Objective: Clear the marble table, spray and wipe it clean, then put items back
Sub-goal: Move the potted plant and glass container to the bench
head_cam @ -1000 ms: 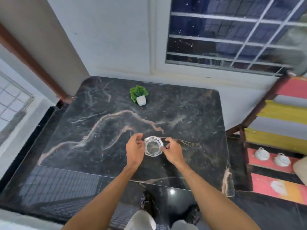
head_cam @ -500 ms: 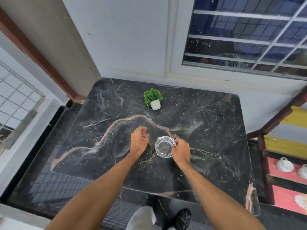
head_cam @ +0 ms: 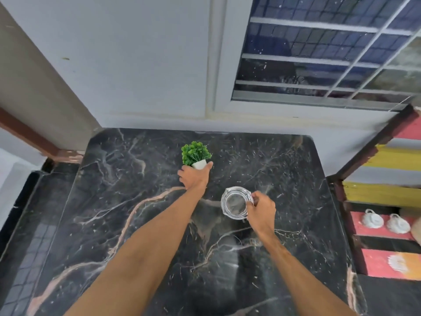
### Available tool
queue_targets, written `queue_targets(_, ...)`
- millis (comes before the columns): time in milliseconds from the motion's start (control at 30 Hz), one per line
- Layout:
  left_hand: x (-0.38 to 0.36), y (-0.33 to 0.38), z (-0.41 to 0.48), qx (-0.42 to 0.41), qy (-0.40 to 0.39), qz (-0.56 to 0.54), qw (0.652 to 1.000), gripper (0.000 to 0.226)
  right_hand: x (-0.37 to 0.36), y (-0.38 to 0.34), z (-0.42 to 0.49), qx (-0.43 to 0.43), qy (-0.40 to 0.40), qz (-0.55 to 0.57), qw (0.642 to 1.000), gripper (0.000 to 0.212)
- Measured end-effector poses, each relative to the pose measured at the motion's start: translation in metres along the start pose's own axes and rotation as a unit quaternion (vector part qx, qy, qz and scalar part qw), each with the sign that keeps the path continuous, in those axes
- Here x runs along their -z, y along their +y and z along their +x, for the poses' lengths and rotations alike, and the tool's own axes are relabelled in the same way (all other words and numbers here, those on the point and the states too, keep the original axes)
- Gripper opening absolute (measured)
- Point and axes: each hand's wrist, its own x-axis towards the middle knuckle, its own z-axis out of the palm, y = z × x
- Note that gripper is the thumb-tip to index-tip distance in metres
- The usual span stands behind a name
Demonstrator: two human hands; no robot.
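Note:
The black marble table (head_cam: 118,201) with pale veins fills the lower view. Near its far middle stands a small green plant in a white pot (head_cam: 196,156). My left hand (head_cam: 194,176) is cupped around the pot's base, thumb and fingers on either side of it. A clear glass ashtray (head_cam: 234,202) is at the table's middle right. My right hand (head_cam: 260,209) pinches its right rim between thumb and fingers. Whether the ashtray rests on the marble or is just above it is hard to tell.
A white wall and a barred window (head_cam: 319,53) rise behind the table. On the right stands a red, yellow and white shelf (head_cam: 385,195) with two white cups (head_cam: 385,221). Dark tiled floor lies to the left, beside a brown door frame (head_cam: 29,135).
My left hand let go of the ashtray and reached forward to the plant pot. My right hand kept hold of the ashtray's rim. The camera moved closer to the table.

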Motion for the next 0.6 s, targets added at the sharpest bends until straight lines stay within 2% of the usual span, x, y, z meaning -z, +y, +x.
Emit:
queue_targets(100,-0.009,0.013,0.007,0.023,0.011,0.012,1.0,0.105,0.005,0.003,0.011,-0.015,0.014,0.007,1.0,0.016)
queue_targets(300,-0.022,0.01,-0.006,-0.063,-0.001,0.025,0.998,0.064,0.031,0.022,0.025,-0.041,0.031,0.014,0.999,0.008)
queue_targets(433,-0.051,0.004,-0.054,-0.136,-0.067,-0.012,0.988,0.044,0.067,0.048,0.033,-0.075,0.059,0.025,0.995,0.005)
queue_targets(600,-0.12,-0.002,-0.138,-0.211,-0.176,-0.068,0.959,0.043,0.137,0.112,0.038,-0.126,0.1,0.039,0.986,0.003)
